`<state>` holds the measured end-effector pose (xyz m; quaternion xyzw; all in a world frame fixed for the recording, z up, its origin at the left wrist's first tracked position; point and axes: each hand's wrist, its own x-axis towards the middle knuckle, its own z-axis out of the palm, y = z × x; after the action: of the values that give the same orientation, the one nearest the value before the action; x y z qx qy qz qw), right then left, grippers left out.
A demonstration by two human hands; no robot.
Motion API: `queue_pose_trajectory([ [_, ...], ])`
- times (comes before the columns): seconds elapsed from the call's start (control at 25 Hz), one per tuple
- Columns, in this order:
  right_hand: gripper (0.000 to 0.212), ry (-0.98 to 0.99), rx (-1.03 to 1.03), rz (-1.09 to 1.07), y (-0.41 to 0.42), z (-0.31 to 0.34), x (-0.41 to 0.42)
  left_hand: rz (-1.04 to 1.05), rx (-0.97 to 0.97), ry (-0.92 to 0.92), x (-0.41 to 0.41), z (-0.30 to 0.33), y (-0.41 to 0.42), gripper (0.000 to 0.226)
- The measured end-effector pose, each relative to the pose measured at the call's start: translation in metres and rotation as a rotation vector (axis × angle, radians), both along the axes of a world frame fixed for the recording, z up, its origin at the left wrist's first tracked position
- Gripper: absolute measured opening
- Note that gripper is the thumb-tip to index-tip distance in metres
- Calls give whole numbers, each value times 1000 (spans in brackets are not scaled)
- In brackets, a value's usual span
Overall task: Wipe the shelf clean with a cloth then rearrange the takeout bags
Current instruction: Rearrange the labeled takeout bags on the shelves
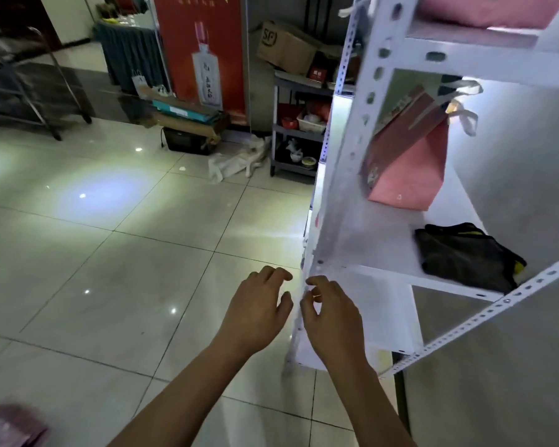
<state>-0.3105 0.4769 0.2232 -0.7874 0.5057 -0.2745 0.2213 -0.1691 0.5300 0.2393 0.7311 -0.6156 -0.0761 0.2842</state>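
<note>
A white metal shelf unit with perforated posts stands at the right. On its middle board a pink takeout bag with white ribbon handles leans tilted. A dark crumpled cloth with yellow trim lies on the same board, nearer to me. Another pink bag shows on the board above. My left hand and my right hand hover side by side in front of the shelf's near left post, below the middle board. Both hold nothing, with fingers loosely curled and apart.
Glossy floor tiles spread to the left. A grey cart with dishes, a cardboard box and a red poster stand stand behind. A white bag lies on the floor. Something pink shows at the bottom left.
</note>
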Motion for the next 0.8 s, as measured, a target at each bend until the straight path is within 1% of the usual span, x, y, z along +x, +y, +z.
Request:
queue_pose_trajectory([
  [0.16, 26, -48, 6, -1, 27, 0, 71, 23, 47, 22, 74, -2, 26, 36],
  [0.4, 27, -8, 87, 28, 34, -4, 150, 80, 49, 79, 158, -5, 44, 35],
  [0.64, 26, -55, 97, 44, -11, -12, 233, 107, 6, 86, 238, -8, 9, 33],
  [0.8, 26, -89, 124, 45, -63, -22, 302, 96, 48, 73, 305, -7, -37, 33],
])
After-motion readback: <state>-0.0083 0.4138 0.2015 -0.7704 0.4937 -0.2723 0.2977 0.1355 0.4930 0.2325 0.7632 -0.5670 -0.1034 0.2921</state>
